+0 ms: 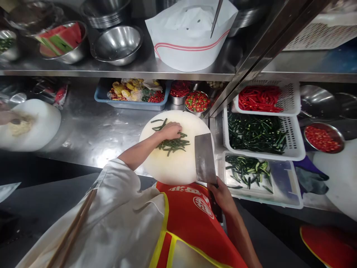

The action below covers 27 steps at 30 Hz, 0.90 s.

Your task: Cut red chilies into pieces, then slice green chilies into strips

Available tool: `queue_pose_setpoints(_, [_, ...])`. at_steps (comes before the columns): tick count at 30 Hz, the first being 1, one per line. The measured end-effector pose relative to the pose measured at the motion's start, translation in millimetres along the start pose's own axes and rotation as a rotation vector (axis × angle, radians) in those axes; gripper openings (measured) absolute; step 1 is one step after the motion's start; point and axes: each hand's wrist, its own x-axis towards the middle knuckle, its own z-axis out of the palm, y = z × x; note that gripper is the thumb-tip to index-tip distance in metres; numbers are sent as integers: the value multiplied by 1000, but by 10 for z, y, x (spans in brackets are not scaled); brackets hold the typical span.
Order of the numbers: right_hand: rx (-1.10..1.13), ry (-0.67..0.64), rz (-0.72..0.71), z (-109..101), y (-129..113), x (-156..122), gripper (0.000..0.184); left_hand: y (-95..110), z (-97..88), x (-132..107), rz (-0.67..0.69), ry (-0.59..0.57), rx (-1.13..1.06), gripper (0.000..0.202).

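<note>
My left hand (171,131) is closed over a loose bunch of long, thin green peppers (175,144) on a round white chopping board (156,169). Its fingertips are curled down among them, and a few stick out beyond the hand to the left. My right hand (221,193) grips a cleaver (205,158) by its dark handle, to the right of the peppers. The broad blade lies over the board's right edge, apart from the peppers. Whether the blade touches the board I cannot tell.
Right of the board stand a clear tub (287,186) of cut green pieces and white baskets of green (256,134) and red peppers (259,97). Behind it are a blue tray (131,104) and a bowl of chopped chilies (197,101). Another person's hand (7,115) works at a left board (47,123).
</note>
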Motion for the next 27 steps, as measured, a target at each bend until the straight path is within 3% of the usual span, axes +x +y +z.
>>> queue_pose_setpoints(2, [0, -27, 8, 10, 0, 0, 26, 99, 0, 18, 17, 88, -36, 20])
queue_pose_setpoints(4, [4, -33, 0, 17, -17, -8, 25, 229, 50, 41, 102, 104, -80, 19])
queue_pose_setpoints(8, [6, 6, -34, 2, -71, -42, 25, 434, 235, -32, 307, -44, -68, 14])
queue_pose_setpoints(13, [6, 11, -29, -14, -51, -66, 29, 388, 236, -189, 405, -196, -24, 11])
queue_pose_setpoints(15, [-5, -11, -16, -9, -49, -63, 33, 342, 167, -150, 396, -159, -57, 15])
queue_pose_setpoints(20, [-226, 10, -46, -56, -205, -49, 34, 358, 171, 139, 303, 113, -70, 24])
queue_pose_setpoints(24, [-510, 97, -84, -119, -346, -25, 27, 436, 338, 227, 365, 93, 8, 27])
queue_pose_setpoints(27, [-613, 89, -118, -132, -390, 3, 22, 449, 407, 195, 379, 100, -38, 30])
